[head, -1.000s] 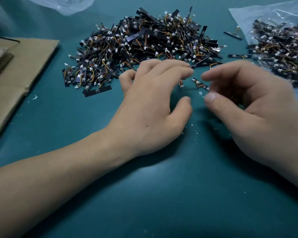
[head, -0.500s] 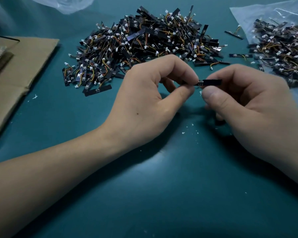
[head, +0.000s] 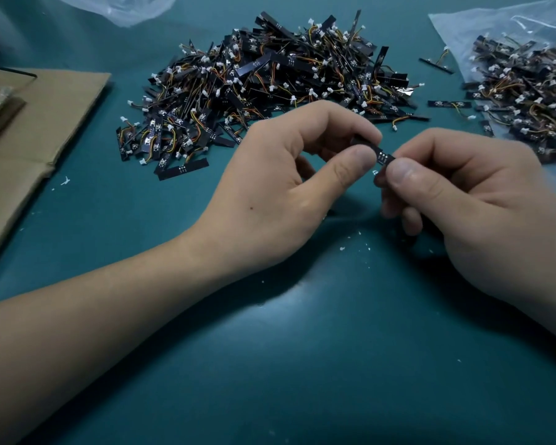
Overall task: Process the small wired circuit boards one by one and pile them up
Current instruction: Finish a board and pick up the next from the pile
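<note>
i hold one small black strip-shaped circuit board (head: 382, 157) above the middle of the teal worktop mat (head: 302, 364), pinched at both ends. the left hand (head: 283, 200) closes thumb and forefinger on its left end; the right hand (head: 475, 200) closes thumb and forefinger on its right end. the other fingers of both hands are curled in and hold nothing that i can see. only a short middle section of the board shows; its wire is hidden.

progress, as i judge it: one board is in hand, mid-process. the large heap of black boards with orange-yellow wires and white connectors (head: 270, 88), toward the far edge at centre, looks like the finished pile. the second heap (head: 523, 101), on a clear plastic sheet (head: 495, 30) at the far right corner, looks like remaining stock. which is which is not certain.

counts: heaps, two; boards in each, too many to count. loose boards between the heaps, about three. boards in hand, one. flat brown cardboard (head: 36, 123) at the left edge, one piece. another clear plastic bag (head: 126, 8) at the far edge, one.
</note>
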### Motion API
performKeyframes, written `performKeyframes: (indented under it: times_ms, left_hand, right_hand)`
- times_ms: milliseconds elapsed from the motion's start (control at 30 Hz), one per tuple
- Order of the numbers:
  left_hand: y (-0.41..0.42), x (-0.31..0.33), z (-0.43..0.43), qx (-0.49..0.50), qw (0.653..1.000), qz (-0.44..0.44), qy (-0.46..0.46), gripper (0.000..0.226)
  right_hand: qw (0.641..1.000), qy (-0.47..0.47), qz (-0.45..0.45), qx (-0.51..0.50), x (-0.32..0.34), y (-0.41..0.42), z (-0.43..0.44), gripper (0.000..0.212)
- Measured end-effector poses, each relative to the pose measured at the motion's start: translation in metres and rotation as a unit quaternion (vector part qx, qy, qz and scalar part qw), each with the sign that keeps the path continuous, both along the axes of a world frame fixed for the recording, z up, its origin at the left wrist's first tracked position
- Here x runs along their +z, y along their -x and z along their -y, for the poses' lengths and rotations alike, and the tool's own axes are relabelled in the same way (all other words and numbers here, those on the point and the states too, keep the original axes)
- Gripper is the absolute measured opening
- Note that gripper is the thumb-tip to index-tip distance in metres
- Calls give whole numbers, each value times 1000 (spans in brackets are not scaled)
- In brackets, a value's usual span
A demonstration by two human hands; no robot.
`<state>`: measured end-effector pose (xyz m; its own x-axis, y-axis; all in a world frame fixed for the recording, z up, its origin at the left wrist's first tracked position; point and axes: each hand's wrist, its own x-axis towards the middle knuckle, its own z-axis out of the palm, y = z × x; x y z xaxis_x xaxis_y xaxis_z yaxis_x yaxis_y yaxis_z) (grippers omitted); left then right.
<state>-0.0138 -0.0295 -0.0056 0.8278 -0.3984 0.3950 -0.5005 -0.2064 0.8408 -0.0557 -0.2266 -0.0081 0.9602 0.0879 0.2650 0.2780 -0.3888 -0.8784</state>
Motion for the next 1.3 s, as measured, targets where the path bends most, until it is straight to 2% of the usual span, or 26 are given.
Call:
performKeyframes:
  times_ms: [233,500,700,900,1300]
  left_hand:
    - [-2,-1,-1,-22,999,-27,3,10]
    - [0,3,-2,-75,994,-77,-16,18]
    - [0,4,-2,-45,997,-54,3,11]
    - [2,4,1,-22,999,-48,-11,8]
    - [6,9,0,-49,996,-75,-9,23]
  right_hand:
    - [997,59,13,38,2,4,-3,32]
    - [996,66,58,10,4,7,-6,30]
    - [996,78,43,19,5,7,-6,34]
    - [998,42,20,36,5,7,-5,30]
    - [999,21,-2,41,5,8,-3,26]
